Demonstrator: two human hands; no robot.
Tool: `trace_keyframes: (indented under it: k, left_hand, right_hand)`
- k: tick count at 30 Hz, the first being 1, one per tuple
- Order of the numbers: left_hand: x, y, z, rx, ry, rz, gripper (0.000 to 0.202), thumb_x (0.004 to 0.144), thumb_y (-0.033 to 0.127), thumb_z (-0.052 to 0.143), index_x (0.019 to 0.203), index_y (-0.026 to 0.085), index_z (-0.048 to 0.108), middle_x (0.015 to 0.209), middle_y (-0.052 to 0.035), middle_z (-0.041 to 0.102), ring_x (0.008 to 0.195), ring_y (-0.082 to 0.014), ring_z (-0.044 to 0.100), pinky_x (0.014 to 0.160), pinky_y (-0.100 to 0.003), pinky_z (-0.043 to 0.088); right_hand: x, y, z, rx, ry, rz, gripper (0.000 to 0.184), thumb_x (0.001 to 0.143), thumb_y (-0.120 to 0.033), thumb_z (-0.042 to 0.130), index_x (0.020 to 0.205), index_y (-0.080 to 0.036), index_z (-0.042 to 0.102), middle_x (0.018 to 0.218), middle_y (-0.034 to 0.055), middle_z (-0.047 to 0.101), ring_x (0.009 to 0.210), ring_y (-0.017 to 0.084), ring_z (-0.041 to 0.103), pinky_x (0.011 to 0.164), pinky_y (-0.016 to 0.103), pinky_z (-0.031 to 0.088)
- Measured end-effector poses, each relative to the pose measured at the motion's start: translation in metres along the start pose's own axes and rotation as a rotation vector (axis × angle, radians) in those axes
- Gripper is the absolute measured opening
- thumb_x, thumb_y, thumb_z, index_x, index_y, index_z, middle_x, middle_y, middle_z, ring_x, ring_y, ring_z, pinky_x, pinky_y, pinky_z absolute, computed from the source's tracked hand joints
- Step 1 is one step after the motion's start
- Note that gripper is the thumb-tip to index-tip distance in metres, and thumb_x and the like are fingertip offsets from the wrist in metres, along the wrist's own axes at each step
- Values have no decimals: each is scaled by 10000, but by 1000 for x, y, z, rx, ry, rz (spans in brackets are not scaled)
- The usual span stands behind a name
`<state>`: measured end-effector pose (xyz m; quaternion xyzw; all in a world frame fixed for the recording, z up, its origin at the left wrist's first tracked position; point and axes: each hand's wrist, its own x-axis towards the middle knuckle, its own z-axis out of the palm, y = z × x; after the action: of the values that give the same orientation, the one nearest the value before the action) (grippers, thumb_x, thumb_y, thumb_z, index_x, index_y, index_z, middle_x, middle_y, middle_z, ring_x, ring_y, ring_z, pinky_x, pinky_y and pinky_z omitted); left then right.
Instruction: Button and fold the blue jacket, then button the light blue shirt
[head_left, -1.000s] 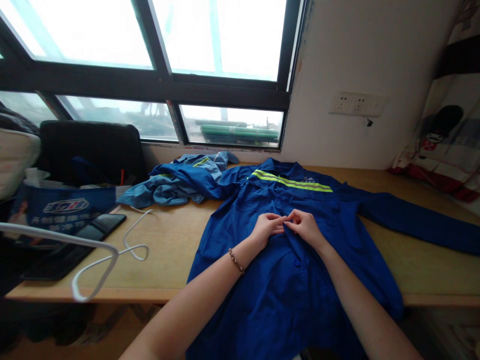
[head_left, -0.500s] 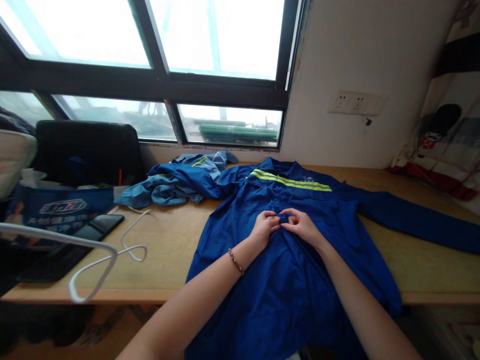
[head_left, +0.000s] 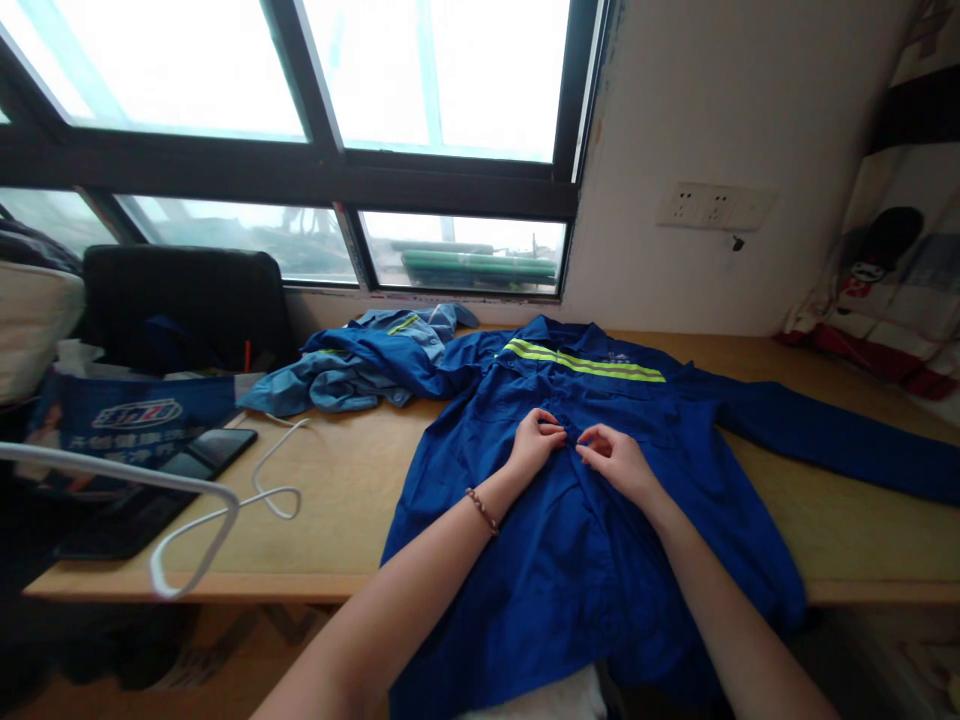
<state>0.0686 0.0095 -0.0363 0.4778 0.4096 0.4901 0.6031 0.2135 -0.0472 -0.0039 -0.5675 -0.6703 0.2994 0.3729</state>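
A dark blue work jacket with a yellow-green reflective stripe across the chest lies spread, front up, its lower part hanging over the table's near edge. Both hands are at its front opening, below the stripe. My left hand, with a beaded bracelet at the wrist, is closed, its fingertips pinching the front edge of the cloth. Just to the right, my right hand has thumb and forefinger drawn together on the same opening. Whatever fastener sits between the fingertips is too small to make out.
Crumpled light blue clothing lies on the wooden table by the jacket's sleeve at left. A white cable loops near a dark tablet-like device and a blue printed bag. Window and wall stand behind.
My hands have moved slightly apart at the jacket's front; the right has shifted a little right and down. The view has turned slightly, and something whitish now shows below the hem.
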Motion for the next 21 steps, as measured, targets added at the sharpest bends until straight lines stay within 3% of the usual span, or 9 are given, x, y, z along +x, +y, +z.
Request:
trace_keyframes:
  k: [5, 8, 11, 16, 21]
  left_hand:
    - [19, -10, -1, 260, -22, 229, 195, 624, 96, 629, 763, 162, 509, 672, -9, 626, 620, -116, 601, 584, -203, 443]
    - [33, -8, -2, 336, -40, 271, 162, 638, 103, 616, 759, 158, 522, 669, -10, 623, 640, -117, 600, 597, -202, 440]
    - [50, -1, -5, 377, -59, 298, 153, 641, 103, 614, 762, 153, 534, 673, -8, 620, 654, -117, 596, 618, -207, 444]
    - [72, 9, -12, 372, -93, 284, 148, 640, 137, 630, 755, 143, 536, 661, -6, 607, 650, -115, 585, 642, -219, 450]
    - [59, 24, -13, 425, -224, 203, 314, 597, 216, 688, 871, 145, 552, 759, -35, 618, 725, -142, 585, 667, -236, 449]
  right_hand:
    - [-36, 9, 7, -298, 23, 151, 202, 629, -363, 613, 755, -207, 590, 594, 10, 601, 545, 152, 539, 509, 244, 339]
    - [-29, 15, 6, -322, 46, 198, 189, 567, -352, 652, 629, -192, 573, 587, 12, 587, 556, 150, 526, 497, 240, 320]
    - [-3, 17, -1, -70, -41, 238, 195, 521, -286, 670, 516, -179, 508, 507, -22, 546, 523, 132, 512, 492, 227, 339]
    - [26, 16, -21, 644, -101, 318, 228, 533, -282, 694, 695, -175, 575, 620, -10, 626, 568, 144, 581, 561, 249, 448]
    - [22, 15, -34, 915, -127, 373, 220, 547, -196, 696, 758, -181, 636, 712, 12, 669, 639, 152, 621, 653, 261, 492]
